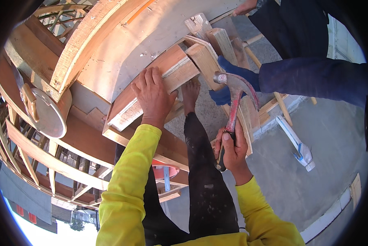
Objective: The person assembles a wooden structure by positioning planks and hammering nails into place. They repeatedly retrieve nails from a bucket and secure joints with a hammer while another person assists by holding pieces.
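Note:
My left hand (154, 96) lies over a long wooden box-like piece (128, 107) built of boards. Its fingers bend across the upper edge and grip it, with the thumb apart toward the right. In my right hand (233, 151) is a claw hammer (234, 107) with worn red paint, closed around the dark handle. The hammer head points up, in front of a co-worker's blue-gloved hand (242, 76). That glove is at a group of short upright boards (204, 59) abutting the far end of my piece. My bare foot (190, 93) shows beside the wood.
Curved wooden frames (53, 158) fill the left side, with a round white lid-like item (48, 117) against them. A co-worker's dark sleeve (311, 80) reaches in from the right. A white and blue tool-like object (300, 149) lies on the concrete floor (274, 176). Behind my legs sits a red bowl (173, 172).

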Tool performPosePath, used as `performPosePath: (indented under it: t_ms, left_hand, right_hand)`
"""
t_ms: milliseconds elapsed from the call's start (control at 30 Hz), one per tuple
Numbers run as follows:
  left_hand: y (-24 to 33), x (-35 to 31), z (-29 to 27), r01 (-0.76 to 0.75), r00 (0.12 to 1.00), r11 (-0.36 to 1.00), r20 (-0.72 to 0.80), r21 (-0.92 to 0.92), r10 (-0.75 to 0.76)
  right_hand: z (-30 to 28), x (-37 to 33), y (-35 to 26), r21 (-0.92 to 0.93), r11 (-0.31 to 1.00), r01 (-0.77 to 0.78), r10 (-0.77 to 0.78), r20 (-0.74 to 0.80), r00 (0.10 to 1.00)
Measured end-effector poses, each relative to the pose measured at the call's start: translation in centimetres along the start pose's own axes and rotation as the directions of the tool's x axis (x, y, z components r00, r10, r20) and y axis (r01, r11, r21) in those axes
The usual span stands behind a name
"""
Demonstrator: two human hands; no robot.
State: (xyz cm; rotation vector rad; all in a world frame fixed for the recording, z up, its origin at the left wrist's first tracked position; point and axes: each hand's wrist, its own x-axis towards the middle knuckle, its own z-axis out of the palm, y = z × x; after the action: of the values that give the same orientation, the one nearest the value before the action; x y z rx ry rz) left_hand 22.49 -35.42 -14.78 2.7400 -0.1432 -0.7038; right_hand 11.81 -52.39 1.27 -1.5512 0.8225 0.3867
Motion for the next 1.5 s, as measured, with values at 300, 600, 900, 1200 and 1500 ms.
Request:
performPosePath:
  t_ms: [300,600,900,1200,1500]
  left_hand:
    - [2.3,5.4,0.0,-0.142,0.945,0.959,0.254,-0.246,0.205]
    - [-2.6,1.1,-0.7,-0.161,0.978,0.983,0.12,-0.089,0.171]
    - [-3.4,1.0,-1.0,-0.191,0.96,0.976,0.189,-0.105,0.208]
    - [-3.1,1.1,-1.2,-0.186,0.971,0.978,0.133,-0.096,0.197]
    - [-3.1,0.3,-0.7,-0.158,0.981,0.982,0.093,-0.107,0.169]
  right_hand:
    - [-1.7,-4.2,-1.6,0.28,0.854,-0.438,0.393,0.203,0.897]
    - [8.6,1.8,1.9,0.957,-0.041,-0.286,0.628,0.248,0.738]
    - [9.2,3.0,1.7,0.915,0.027,-0.402,0.452,0.347,0.822]
    - [1.7,-1.8,-2.2,0.28,0.844,-0.458,0.421,0.186,0.888]
    - [0.4,13.4,-8.5,-0.646,0.544,0.536,-0.125,0.569,0.813]
